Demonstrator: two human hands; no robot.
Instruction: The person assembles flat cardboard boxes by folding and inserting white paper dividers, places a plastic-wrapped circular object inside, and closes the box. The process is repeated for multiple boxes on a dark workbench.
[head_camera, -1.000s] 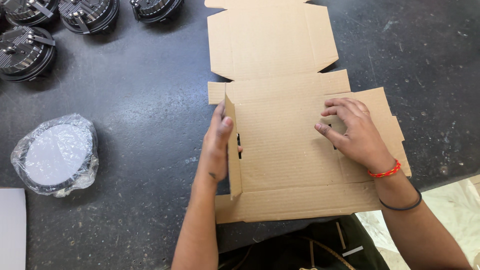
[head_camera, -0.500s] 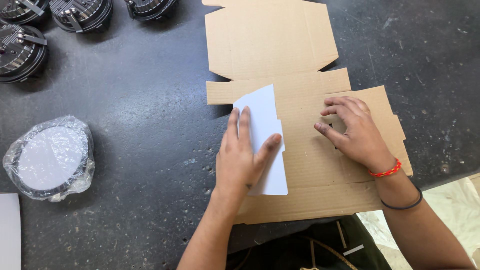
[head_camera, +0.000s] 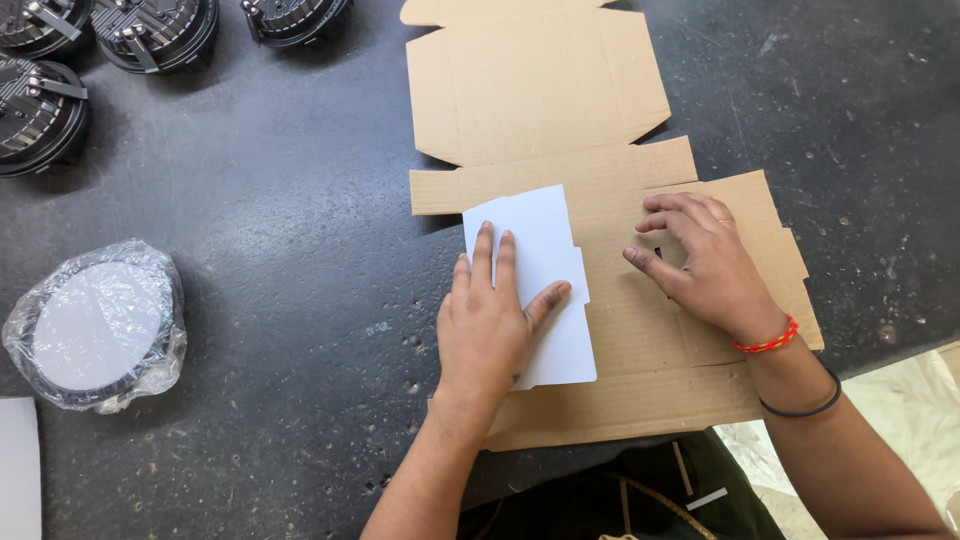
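One flat cardboard box blank (head_camera: 600, 250) lies on dark table (head_camera: 280, 250), its white-faced side flap (head_camera: 535, 285) folded inward. L hand (head_camera: 490, 325) presses flap flat, fingers spread; R hand (head_camera: 705, 265) lies open on the centre panel. Step looks like creasing; next likely needs the flap stood upright. Bagged round disc (head_camera: 95, 325) well apart at left.

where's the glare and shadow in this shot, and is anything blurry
Head view: soft sheen on the dark table left of the cardboard, glints on the plastic-wrapped disc; the white flap looks bright under the left hand; thin shadows beside the left hand and right hand; focus sharp, no motion blur.
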